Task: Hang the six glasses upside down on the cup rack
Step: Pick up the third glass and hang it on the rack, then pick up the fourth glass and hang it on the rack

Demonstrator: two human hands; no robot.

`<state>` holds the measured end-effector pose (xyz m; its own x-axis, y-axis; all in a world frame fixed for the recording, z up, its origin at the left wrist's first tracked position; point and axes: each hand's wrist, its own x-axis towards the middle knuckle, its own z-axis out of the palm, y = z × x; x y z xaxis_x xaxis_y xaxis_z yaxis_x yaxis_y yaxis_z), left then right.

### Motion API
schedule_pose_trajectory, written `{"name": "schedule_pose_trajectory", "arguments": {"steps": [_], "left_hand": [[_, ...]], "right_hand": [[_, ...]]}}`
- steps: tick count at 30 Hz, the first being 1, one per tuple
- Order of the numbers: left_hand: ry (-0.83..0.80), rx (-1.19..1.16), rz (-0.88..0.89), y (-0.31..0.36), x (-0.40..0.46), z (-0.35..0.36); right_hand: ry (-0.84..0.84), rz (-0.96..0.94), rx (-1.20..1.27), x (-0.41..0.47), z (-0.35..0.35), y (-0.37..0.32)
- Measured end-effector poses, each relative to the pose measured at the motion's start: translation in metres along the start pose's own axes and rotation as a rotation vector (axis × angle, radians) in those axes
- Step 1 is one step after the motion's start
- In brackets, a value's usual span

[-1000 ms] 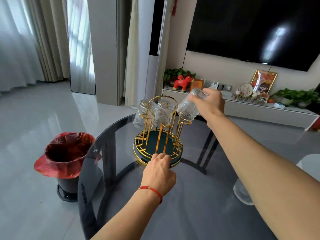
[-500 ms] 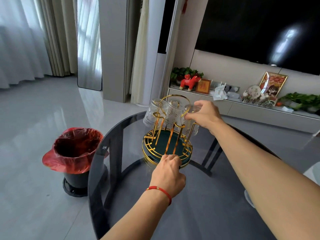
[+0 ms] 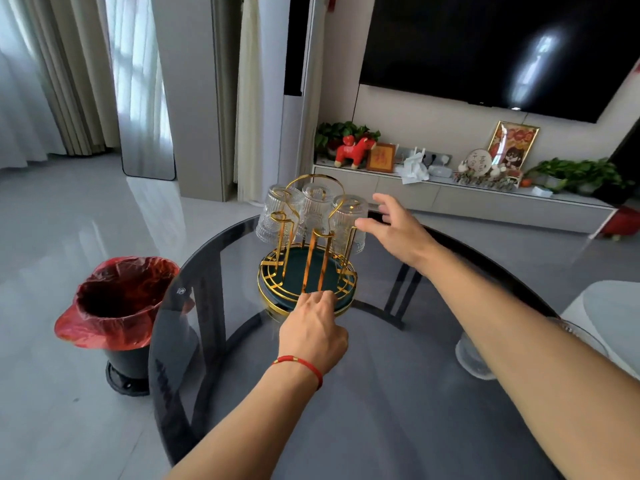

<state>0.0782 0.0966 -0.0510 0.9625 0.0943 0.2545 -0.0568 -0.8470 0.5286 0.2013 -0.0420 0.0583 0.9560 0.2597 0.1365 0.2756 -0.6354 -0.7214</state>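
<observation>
A gold wire cup rack point(image 3: 306, 271) with a dark green base stands on the round dark glass table point(image 3: 381, 393). Three ribbed clear glasses hang upside down on its far pegs: left glass point(image 3: 273, 216), middle glass point(image 3: 316, 209), right glass point(image 3: 348, 226). My right hand point(image 3: 394, 226) hovers just right of the right glass, fingers spread, holding nothing. My left hand point(image 3: 313, 327), with a red string at the wrist, grips the near rim of the rack's base. Another clear glass point(image 3: 472, 358) stands on the table, partly hidden behind my right forearm.
A black bin lined with a red bag point(image 3: 117, 306) stands on the floor left of the table. A white stool point(image 3: 609, 313) is at the right edge. A TV and a low cabinet with ornaments run along the far wall.
My right hand lowered the third glass onto a right-hand peg, let go of it and drew back with fingers spread. My left hand stayed on the rack's rim.
</observation>
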Motion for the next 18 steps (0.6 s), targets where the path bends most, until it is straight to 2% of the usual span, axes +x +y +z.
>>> {"name": "schedule_pose_trajectory", "arguments": {"steps": [4,8,10,13,15,18], "left_hand": [[-0.010,0.026,0.021,0.009,-0.007,0.007],[-0.050,-0.086,0.133,0.028,-0.019,0.014],[-0.071,-0.174,0.179,0.040,-0.027,0.015],[-0.068,-0.266,0.223,0.059,-0.035,0.019],[-0.091,-0.327,0.219,0.067,-0.038,0.019],[-0.144,-0.371,0.209,0.076,-0.040,0.022]], "right_hand": [[0.056,-0.133,-0.168,-0.077,-0.014,0.029],[0.181,-0.191,-0.400,-0.148,-0.018,0.074],[0.254,-0.122,-0.631,-0.166,-0.026,0.095],[0.208,0.102,-0.903,-0.172,-0.046,0.118],[0.178,0.179,-0.959,-0.170,-0.051,0.126],[0.176,0.198,-0.965,-0.170,-0.051,0.135]]}}
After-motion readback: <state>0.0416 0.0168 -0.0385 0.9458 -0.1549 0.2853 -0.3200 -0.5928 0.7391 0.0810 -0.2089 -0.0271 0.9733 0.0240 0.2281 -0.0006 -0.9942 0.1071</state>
